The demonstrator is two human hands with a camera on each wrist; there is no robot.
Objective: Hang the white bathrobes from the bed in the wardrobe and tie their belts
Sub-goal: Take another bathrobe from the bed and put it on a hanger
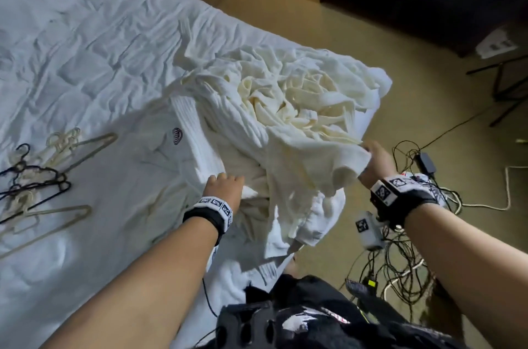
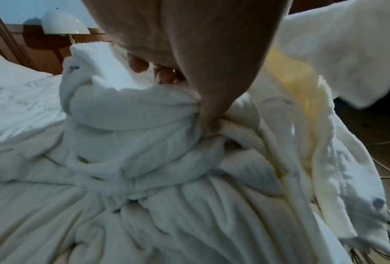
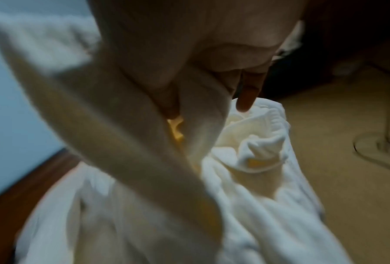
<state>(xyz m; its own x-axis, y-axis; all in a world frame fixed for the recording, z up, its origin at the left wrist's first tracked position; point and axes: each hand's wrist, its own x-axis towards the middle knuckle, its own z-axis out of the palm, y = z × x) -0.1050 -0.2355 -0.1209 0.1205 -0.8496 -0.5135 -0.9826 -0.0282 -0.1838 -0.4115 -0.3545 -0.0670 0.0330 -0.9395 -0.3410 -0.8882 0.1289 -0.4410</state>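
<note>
Here, bathrobes (image 1: 285,108) heaped on bed (image 1: 85,34) — both hands gripping.

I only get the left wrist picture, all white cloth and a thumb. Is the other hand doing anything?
Observer: Yes. The right hand pinches an edge of the bathrobe pile at the bed's corner.
Operator: Are there any hangers around?
Observer: Several hangers, pale and black, lie on the bed, to the left of the left hand.
Operator: What's on the floor?
Observer: Tangled cables on the carpet, right of the bed.
</note>
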